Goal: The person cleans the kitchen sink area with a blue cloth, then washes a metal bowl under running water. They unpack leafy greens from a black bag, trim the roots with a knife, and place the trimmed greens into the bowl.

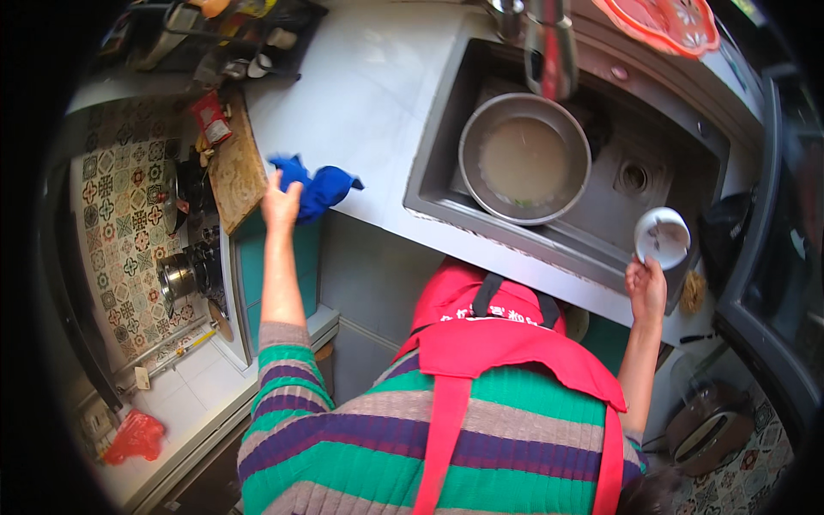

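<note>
At the counter's front edge, my left hand (281, 205) touches a crumpled blue cloth (318, 190); whether the fingers grip it is unclear. My right hand (646, 288) holds a small white bowl (662, 238) by its rim, tilted over the right end of the sink, with dark specks or marks inside. Between the hands, a large metal basin (473, 183) stands in the grey sink (428, 187), holding cloudy liquid with a small green bit near its lower side. Above the basin hangs a metal faucet (559, 61).
A wooden cutting board (237, 174) with a red packet (211, 117) lies left of the cloth. Beyond it are a stove and a metal pot (176, 275). A black dish rack (248, 35) stands upper left, a red plastic basket (692, 26) upper right. A brown scrubber (693, 293) lies beside the sink.
</note>
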`<state>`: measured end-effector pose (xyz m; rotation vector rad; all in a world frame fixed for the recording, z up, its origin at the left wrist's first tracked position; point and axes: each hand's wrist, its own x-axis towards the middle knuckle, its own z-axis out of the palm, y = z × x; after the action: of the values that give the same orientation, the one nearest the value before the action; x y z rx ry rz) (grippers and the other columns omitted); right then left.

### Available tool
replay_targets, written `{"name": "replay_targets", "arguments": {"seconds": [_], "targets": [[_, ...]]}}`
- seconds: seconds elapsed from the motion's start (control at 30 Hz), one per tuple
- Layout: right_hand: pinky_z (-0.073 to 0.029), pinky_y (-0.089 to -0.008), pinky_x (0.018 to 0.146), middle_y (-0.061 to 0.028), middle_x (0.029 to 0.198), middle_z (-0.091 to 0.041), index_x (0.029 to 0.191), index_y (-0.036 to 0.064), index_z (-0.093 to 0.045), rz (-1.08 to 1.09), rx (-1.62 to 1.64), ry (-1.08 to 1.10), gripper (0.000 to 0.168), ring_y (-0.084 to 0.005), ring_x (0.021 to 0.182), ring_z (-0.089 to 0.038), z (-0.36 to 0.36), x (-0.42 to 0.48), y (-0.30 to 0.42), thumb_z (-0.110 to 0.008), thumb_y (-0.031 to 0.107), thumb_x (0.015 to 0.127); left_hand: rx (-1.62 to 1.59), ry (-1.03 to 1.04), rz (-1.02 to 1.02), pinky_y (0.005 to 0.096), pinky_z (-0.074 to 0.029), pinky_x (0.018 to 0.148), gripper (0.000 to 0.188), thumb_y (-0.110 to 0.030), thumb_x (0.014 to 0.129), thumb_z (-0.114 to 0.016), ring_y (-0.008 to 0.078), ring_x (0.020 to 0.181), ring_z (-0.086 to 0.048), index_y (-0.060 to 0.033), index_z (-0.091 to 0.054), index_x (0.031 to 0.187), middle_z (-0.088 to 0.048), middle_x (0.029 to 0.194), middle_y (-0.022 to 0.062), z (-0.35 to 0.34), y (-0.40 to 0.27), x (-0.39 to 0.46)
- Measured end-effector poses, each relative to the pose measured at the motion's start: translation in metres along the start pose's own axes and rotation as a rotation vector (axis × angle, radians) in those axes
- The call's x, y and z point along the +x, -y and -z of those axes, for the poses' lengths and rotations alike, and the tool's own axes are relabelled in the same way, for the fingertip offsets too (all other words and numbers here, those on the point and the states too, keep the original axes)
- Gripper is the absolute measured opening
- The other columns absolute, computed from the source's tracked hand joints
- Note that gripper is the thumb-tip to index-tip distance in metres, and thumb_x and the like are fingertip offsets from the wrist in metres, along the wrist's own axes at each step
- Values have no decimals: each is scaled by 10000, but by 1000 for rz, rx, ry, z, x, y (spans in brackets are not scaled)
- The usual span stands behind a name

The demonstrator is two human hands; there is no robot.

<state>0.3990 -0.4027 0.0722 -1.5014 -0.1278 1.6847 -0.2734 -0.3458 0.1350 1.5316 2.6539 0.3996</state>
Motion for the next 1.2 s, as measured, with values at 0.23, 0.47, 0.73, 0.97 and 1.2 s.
{"name": "replay_targets", "arguments": {"seconds": [0.23, 0.47, 0.73, 0.97, 1.2], "targets": [[-379, -204, 430, -66, 626, -586, 892, 14, -546, 14, 64, -209, 237, -119, 489, -513, -28, -58, -45, -461, 235, 901, 25, 166, 134, 468, -452, 836, 507, -214, 786, -540, 420, 1000, -510, -40, -428, 1249, -426, 1160, 247, -111, -32, -59], [-399, -228, 442, -43, 612, -546, 885, 54, -541, 22, 313, -240, 207, -128, 487, -487, -131, -68, -85, -482, 253, 878, -1170, 855, -201, 312, -436, 884, 502, -107, 759, -630, 200, 985, -545, 8, -477, 1223, -570, 1092, 110, -135, -181, -37], [-367, -239, 419, -52, 606, -550, 770, 59, -558, 102, 505, -281, 252, -133, 456, -467, -129, -116, -119, -479, 282, 856, -839, 78, -540, 389, -494, 751, 426, -291, 818, -637, 286, 767, -610, 85, -533, 989, -632, 915, 184, -114, -115, 178], [-413, -200, 408, -25, 591, -587, 740, 68, -600, 124, 751, -613, 269, -91, 466, -525, -100, -183, -172, -533, 320, 804, 104, -66, -659, 397, -418, 891, 329, -191, 882, -524, 312, 1047, -524, -74, -537, 1189, -500, 1247, 168, -89, -78, 200], [-391, -187, 367, -15, 585, -571, 699, 85, -584, 201, 966, -829, 348, -102, 462, -519, 12, -210, -236, -486, 394, 828, -464, 611, -1056, 312, -450, 722, 148, -144, 829, -632, 210, 746, -563, 1, -625, 860, -607, 791, 90, -116, -185, 20]]}}
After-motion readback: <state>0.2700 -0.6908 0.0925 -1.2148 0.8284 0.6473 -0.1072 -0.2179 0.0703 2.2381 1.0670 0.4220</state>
